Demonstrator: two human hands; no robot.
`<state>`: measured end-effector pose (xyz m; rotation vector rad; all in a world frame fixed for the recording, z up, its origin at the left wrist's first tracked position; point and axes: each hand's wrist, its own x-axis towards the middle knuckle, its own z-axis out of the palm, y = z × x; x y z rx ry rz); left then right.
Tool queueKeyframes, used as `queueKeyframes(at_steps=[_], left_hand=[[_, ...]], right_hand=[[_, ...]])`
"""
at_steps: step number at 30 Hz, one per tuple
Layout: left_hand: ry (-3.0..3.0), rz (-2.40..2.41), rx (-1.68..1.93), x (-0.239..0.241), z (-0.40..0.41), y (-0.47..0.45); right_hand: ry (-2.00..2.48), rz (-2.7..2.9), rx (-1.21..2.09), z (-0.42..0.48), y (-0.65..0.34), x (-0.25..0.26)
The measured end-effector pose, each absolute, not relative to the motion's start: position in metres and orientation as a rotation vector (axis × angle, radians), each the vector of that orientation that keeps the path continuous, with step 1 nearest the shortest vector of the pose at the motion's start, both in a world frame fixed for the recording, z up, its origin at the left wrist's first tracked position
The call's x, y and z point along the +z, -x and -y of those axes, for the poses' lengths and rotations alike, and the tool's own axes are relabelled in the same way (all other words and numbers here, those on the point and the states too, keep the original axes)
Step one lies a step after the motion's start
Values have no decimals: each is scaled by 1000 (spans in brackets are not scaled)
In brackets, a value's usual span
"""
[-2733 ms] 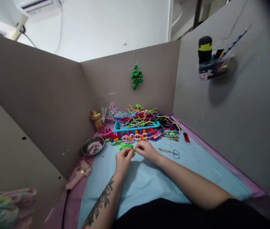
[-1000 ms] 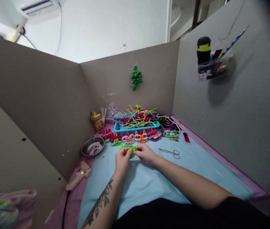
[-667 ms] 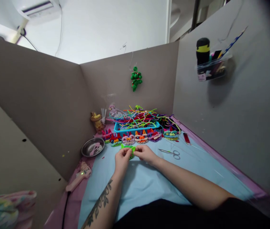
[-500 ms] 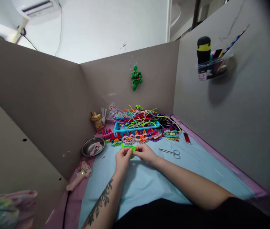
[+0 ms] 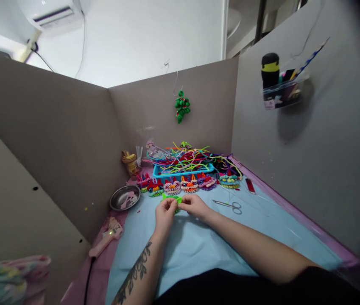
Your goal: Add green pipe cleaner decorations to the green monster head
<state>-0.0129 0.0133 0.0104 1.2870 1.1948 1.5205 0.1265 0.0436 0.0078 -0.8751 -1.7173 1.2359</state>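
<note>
Between my hands is a small bright green fuzzy piece point(image 5: 169, 197), which looks like bent pipe cleaner. My left hand point(image 5: 166, 211) pinches it from the left, thumb and fingers pressed together. From the other side my right hand point(image 5: 194, 206) grips its right end with thumb and forefinger. My fingers cover much of the piece, so its full shape is hidden. Just beyond it stands a row of colourful pipe-cleaner animal faces point(image 5: 172, 186). A pair of scissors point(image 5: 227, 206) lies to the right of my right hand.
Behind the faces, a blue tray point(image 5: 183, 172) overflows with pipe cleaners. At left are a metal bowl point(image 5: 116, 201), a pink glue gun point(image 5: 106, 239) and a yellow-lidded cup point(image 5: 130, 165). Grey partitions point(image 5: 173, 127) enclose the table; a clear box point(image 5: 283, 95) hangs on the right one.
The view has tilted slightly upward, so everything sits a little lower. Both hands keep hold of the green piece with hardly any movement.
</note>
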Motion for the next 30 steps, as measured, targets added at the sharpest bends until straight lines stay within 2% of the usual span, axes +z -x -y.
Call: queueKeyframes(at_steps=[6, 12, 19, 26, 30], left_hand=[[-1335, -1172, 1503, 10, -13, 12], [-1144, -1184, 1573, 10, -16, 10], [-998, -1095, 1492, 8, -15, 7], [-942, -1043, 1430, 10, -14, 7], [-976, -1063, 1440, 8, -14, 11]], right_hand=[[883, 1630, 1245, -41, -122, 5], [867, 1558, 1252, -39, -116, 7], [891, 1557, 1205, -44, -116, -2], [895, 1706, 1005, -40, -117, 4], [906, 1758, 1007, -40, -120, 6]])
